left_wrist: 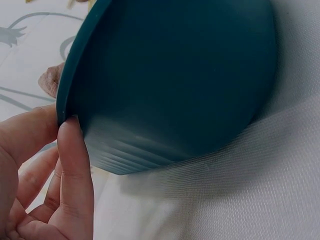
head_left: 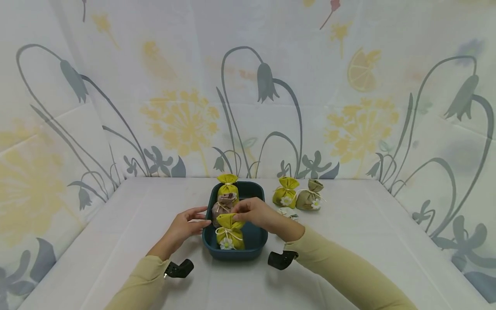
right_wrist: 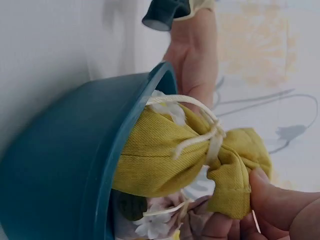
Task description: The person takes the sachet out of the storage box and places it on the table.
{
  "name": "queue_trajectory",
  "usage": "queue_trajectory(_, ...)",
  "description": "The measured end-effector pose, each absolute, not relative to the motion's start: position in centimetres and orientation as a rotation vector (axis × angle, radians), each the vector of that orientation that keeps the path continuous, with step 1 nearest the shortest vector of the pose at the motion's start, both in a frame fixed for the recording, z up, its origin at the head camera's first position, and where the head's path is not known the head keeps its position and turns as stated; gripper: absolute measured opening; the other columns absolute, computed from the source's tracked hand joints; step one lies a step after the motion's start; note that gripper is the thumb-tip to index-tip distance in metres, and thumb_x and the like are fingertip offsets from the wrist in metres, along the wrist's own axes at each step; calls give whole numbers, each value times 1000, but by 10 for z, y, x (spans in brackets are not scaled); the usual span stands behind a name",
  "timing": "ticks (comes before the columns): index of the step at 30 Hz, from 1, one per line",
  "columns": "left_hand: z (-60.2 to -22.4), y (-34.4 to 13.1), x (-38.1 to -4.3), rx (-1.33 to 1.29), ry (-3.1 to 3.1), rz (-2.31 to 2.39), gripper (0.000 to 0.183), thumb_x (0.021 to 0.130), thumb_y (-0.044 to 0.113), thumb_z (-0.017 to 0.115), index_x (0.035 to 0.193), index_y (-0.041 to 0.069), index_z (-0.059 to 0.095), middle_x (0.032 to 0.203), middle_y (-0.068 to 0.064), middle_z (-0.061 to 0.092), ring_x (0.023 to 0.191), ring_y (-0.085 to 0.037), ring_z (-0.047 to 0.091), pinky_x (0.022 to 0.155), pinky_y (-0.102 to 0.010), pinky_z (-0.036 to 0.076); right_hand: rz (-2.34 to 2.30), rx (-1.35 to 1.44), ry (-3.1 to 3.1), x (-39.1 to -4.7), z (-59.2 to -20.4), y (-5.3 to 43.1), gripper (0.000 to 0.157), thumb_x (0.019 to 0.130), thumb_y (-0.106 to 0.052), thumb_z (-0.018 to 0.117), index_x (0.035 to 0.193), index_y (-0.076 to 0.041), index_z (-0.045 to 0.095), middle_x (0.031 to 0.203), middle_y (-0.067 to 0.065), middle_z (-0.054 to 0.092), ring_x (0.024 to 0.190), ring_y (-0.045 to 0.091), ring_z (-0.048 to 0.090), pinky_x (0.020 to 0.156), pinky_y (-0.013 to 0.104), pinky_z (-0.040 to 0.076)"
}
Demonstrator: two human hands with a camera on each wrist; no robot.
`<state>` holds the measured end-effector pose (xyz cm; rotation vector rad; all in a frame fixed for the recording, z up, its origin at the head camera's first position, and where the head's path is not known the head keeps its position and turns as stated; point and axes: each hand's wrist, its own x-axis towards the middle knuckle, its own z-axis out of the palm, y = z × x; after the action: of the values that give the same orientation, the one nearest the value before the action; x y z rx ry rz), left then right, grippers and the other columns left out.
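Note:
A dark teal plastic tub [head_left: 255, 241] stands on the table in the head view. My left hand [head_left: 186, 224] pinches its left rim [left_wrist: 75, 65] between thumb and finger. With fingertips and thumb, my right hand [head_left: 255, 214] pinches the gathered top of a yellow cloth pouch [head_left: 232, 238] at the tub's near left. A cream cord and a white flower [right_wrist: 172, 111] decorate this pouch, whose lower part is inside the tub. Behind it in the tub are a mauve-brown pouch [head_left: 220, 209] and another yellow pouch [head_left: 228, 189]. The right hand partly covers the brown one.
Right of the tub stand a yellow pouch [head_left: 284, 197] and a grey-beige pouch [head_left: 308, 199], each with a flower. A whitish pouch [head_left: 288, 212] lies nearer, partly hidden by the right hand. A printed curtain [head_left: 248, 120] hangs behind the white table [head_left: 348, 224].

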<state>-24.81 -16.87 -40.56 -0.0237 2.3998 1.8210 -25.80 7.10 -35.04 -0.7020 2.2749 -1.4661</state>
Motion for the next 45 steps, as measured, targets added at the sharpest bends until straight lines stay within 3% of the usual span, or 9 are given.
queue_trajectory(12,-405,-169,-245,0,2402,1833,55,83,16,72,132,3,51,114,-16,56,86,-18,61,75,-35,54,-1609,-778,2355,-231,-338,81,9,91,-3,57,95,1,64,87,4,62,77,14,56,76,42,52)
queue_trajectory(25,-406,-169,-247,-9,2423,1818,56,82,17,73,132,5,52,116,-17,55,90,-20,61,77,-35,54,-1780,-698,2329,-216,-327,108,13,92,-3,55,101,5,61,91,5,61,84,17,55,81,40,49)
queue_trajectory(32,-404,-170,-247,10,2415,1823,56,82,15,72,132,3,51,116,-19,54,90,-21,61,76,-36,54,-1789,-690,2379,-209,-324,126,12,92,-2,56,101,5,61,93,8,62,85,18,56,76,27,50)
queue_trajectory(45,-409,-170,-248,-23,2418,1834,54,81,16,73,130,5,53,115,-18,56,89,-21,62,76,-35,54,-1737,-688,2610,-196,-324,168,12,89,2,58,100,4,61,95,10,63,86,18,60,77,23,51)
